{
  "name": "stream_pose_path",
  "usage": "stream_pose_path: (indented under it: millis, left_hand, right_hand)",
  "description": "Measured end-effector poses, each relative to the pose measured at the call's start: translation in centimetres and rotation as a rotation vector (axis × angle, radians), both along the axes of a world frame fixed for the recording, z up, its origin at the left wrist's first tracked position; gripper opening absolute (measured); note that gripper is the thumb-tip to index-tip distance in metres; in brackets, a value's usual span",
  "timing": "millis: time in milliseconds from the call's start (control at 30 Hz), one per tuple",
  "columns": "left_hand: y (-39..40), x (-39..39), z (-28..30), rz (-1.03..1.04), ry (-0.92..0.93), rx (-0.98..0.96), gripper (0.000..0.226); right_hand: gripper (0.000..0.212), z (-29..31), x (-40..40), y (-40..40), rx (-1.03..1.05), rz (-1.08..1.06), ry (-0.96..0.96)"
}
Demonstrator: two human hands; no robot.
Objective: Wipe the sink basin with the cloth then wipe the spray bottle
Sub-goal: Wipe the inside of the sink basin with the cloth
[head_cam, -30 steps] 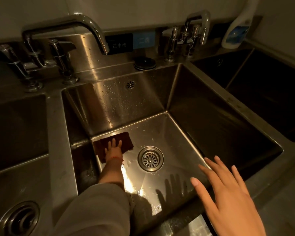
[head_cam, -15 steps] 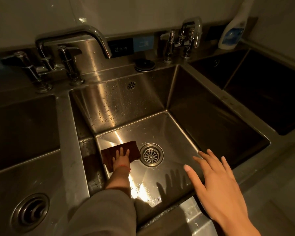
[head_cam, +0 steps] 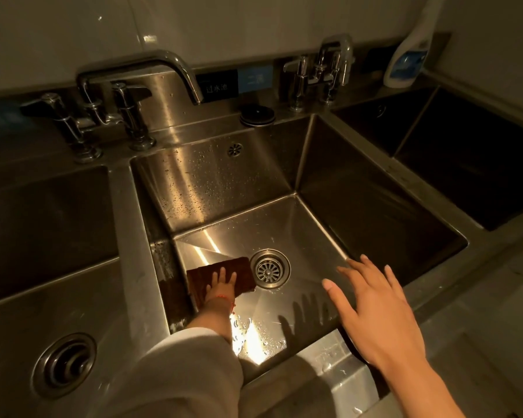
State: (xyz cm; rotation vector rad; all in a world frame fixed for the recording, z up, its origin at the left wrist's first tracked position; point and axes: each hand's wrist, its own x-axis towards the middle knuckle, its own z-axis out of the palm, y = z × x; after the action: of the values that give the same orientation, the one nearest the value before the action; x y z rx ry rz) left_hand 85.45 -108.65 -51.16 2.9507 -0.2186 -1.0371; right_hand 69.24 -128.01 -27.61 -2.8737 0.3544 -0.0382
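A deep steel sink basin [head_cam: 314,224] fills the middle of the head view, wet with droplets. A dark brown cloth [head_cam: 242,271] lies flat on its floor, just left of the round drain [head_cam: 270,268]. My left hand [head_cam: 221,285] presses down on the cloth with fingers spread, palm flat. My right hand [head_cam: 378,309] hovers over the basin's front right rim, fingers apart, holding nothing. A white spray bottle [head_cam: 409,60] with a blue label stands on the ledge at the far back right, its top cut off by the frame.
A bent tap [head_cam: 151,70] reaches over the basin's back left corner. A second tap set [head_cam: 323,70] stands behind the right corner, with a black round cap [head_cam: 257,114] between them. Other basins lie left [head_cam: 43,224] and right [head_cam: 465,164].
My left hand has slid the cloth along the basin floor toward the near side and right, up against the drain. My right hand stays hovering at the front rim.
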Motion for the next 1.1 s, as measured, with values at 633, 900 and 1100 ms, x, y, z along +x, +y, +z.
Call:
stream_pose_path:
  millis: [633,900,1100]
  left_hand:
    - [0.0,2.2,-0.3,-0.022,-0.055,-0.027,0.081]
    - [-0.4,4.1,-0.6,-0.034,-0.071,-0.005,0.075]
    - [-1.2,4.9,-0.7,-0.009,-0.077,-0.026,0.071]
  right_hand:
    - [0.076,0.3,-0.2,0.2,0.006,0.003,0.026]
    - [0.078,0.7,-0.2,0.1,0.025,-0.017,0.062]
    - [0.078,1.1,-0.1,-0.1,0.040,-0.052,0.100]
